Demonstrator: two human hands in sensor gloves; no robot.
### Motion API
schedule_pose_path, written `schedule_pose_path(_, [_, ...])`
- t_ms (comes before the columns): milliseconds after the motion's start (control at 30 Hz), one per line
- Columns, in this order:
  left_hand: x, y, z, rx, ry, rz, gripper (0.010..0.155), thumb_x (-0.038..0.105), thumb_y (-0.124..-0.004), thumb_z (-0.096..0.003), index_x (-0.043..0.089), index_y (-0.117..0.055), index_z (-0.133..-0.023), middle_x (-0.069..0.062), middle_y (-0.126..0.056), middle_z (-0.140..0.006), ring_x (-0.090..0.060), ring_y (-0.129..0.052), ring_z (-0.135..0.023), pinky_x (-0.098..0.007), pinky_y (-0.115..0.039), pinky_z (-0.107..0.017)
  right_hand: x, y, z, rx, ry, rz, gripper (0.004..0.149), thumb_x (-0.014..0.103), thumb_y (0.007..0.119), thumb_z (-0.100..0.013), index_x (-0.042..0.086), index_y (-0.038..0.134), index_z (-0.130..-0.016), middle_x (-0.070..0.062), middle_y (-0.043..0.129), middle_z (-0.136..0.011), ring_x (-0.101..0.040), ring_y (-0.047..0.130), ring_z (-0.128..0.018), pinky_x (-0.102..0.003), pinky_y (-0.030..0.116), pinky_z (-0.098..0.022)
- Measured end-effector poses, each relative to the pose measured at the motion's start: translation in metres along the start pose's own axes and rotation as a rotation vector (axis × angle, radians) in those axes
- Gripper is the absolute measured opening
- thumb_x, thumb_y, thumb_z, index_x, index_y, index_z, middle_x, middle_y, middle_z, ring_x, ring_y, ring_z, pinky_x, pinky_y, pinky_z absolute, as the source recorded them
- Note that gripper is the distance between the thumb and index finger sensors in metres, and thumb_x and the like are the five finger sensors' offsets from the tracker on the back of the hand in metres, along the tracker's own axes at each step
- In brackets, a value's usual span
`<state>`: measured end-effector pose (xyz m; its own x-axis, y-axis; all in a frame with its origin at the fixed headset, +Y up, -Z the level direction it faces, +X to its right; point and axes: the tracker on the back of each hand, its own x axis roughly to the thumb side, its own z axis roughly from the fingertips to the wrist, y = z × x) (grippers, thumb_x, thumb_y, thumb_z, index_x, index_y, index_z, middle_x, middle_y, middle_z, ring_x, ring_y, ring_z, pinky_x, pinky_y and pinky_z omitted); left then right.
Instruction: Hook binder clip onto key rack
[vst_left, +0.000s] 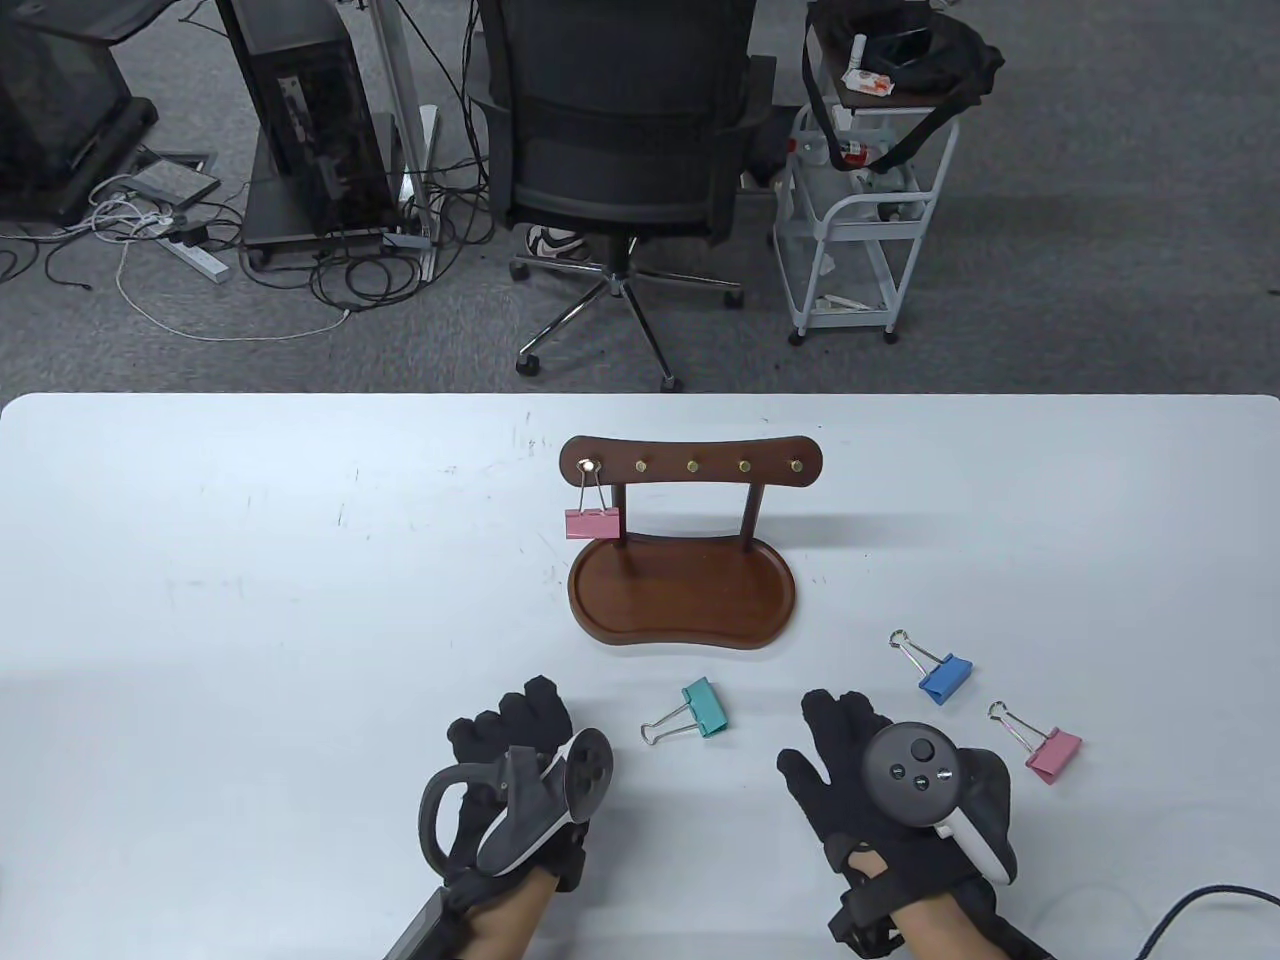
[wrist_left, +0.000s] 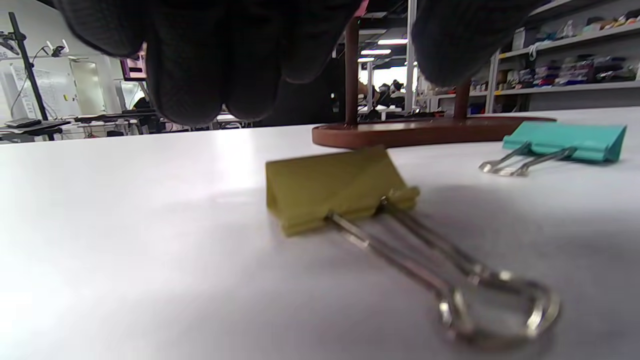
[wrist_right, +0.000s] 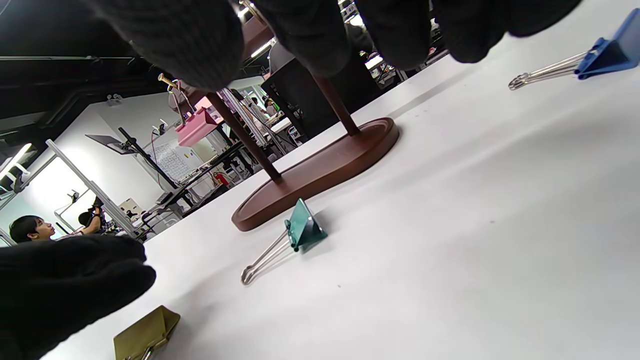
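Observation:
The brown wooden key rack (vst_left: 690, 466) stands mid-table on its tray base (vst_left: 683, 600). A pink binder clip (vst_left: 593, 523) hangs from its leftmost hook. My left hand (vst_left: 510, 725) hovers open over a yellow binder clip (wrist_left: 335, 187), which lies flat on the table with its wire handles toward the camera; the fingers (wrist_left: 200, 75) are above it and do not touch it. The table view hides this clip under the hand. My right hand (vst_left: 830, 730) is open, palm down and empty, to the right of a teal clip (vst_left: 690, 712).
A blue clip (vst_left: 935, 670) and a second pink clip (vst_left: 1040, 745) lie to the right of my right hand. The rack's other hooks (vst_left: 745, 466) are bare. An office chair (vst_left: 625, 120) and a white cart (vst_left: 860, 220) stand beyond the table's far edge.

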<state>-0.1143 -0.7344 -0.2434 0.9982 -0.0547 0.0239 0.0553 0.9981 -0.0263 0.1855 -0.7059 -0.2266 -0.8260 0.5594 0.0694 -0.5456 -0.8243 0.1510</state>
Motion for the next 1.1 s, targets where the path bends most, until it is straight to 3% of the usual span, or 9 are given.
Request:
schedule_pose_path(433, [0.006,-0.016,0.004,-0.099,0.075,-0.127,0.081,0.060,-0.077,-0.0557,-0.003,-0.075,-0.107,-0.028,-0.089,-0.094,-0.055,-0.095,-0.076,-0.074,-0.063,-0.065,-0.001,-0.002,0.001,0.004,0.007,-0.003,0.075,0.048,0.070,-0.058,0.002,0.053,-0.116,-0.041,0.048,-0.114,-0.069,0.050,-0.094,-0.074,0.047,-0.063])
schedule_pose_path(1100, [0.023,-0.020,0.000,-0.125,0.089,-0.201,0.070,0.055,-0.079,-0.0566,0.005,-0.081,-0.106,-0.027,-0.095,-0.085,-0.052,-0.100,-0.066,-0.076,-0.064,-0.064,-0.002,-0.003,0.002,0.006,0.016,-0.011,0.075,0.048,0.070,-0.058,0.002,0.053,-0.115,-0.041,0.048,-0.114,-0.069,0.050,-0.094,-0.074,0.047,-0.063])
